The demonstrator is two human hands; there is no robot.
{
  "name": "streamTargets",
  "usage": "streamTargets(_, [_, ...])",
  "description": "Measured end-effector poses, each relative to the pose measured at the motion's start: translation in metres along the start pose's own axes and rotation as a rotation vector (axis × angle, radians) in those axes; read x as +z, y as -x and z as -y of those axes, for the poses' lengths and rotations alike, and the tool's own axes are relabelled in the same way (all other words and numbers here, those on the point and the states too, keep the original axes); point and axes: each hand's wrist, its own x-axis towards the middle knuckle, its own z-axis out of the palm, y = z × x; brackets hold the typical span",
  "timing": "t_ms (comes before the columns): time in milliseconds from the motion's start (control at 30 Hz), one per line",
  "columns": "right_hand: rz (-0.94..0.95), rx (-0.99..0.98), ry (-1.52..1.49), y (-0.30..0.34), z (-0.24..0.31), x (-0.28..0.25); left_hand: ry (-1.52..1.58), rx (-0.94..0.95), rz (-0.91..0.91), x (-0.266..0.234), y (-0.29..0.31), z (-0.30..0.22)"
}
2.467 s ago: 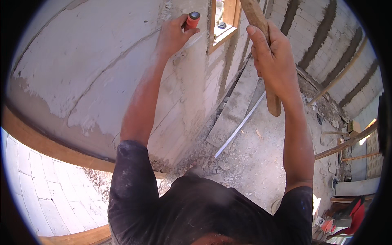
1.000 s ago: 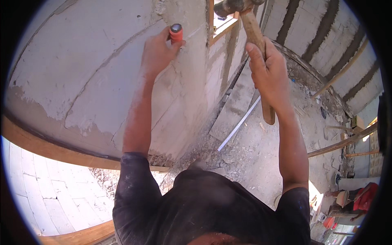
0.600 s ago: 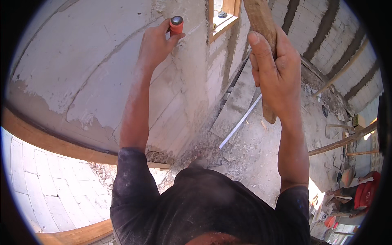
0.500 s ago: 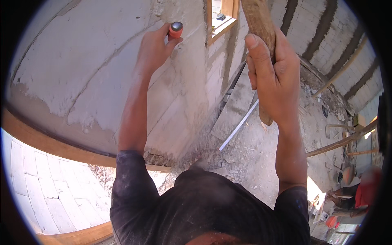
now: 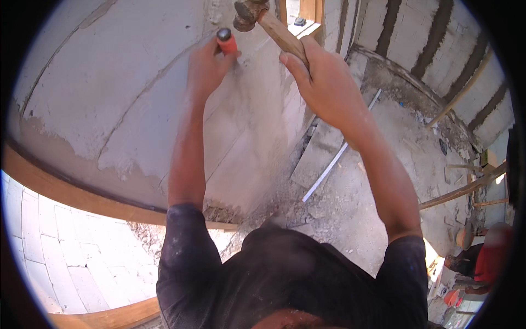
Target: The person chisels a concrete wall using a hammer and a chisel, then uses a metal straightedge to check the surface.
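Since 0.5 s ago, the right hand [image 5: 329,82] has swung leftward, bringing the head of the hammer [image 5: 249,15] into view; the left hand [image 5: 207,66] has shifted only slightly. The left fingers are curled closed around a red handle [image 5: 228,46] at the wall [image 5: 137,82], its metal cap [image 5: 223,34] exposed. The right fingers wrap the hammer's wooden shaft [image 5: 285,38], thumb lying along it. The hammer head is near the cap, a gap showing between the 2.

For a sound blow, I'd bring the face down square on the cap and hold the left fingers well below it. At far right, 1 orange thing [image 5: 452,298], possibly a container, is near a person [image 5: 490,266] in red; any contents are too small to tell.
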Motion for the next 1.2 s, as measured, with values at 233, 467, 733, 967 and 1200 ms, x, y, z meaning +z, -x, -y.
streamTargets(233, [-0.011,-0.060,0.113,-0.002,-0.005,0.010,0.033,0.015,-0.017,0.014,-0.011,-0.016])
streamTargets(467, [-0.112,-0.010,-0.241,0.004,0.020,0.007,-0.023,-0.081,-0.004,0.008,0.001,0.001])
streamTargets(733, [0.053,0.238,-0.118,0.092,-0.059,0.041,0.035,-0.140,0.173,0.072,0.126,0.002])
streamTargets(967, [0.042,0.831,-0.396,0.252,-0.162,0.114,0.099,-0.505,0.794,0.139,0.322,-0.013])
streamTargets(1200, [0.630,1.487,-0.034,0.523,-0.236,0.171,-0.044,-0.286,1.281,0.185,0.507,0.087])
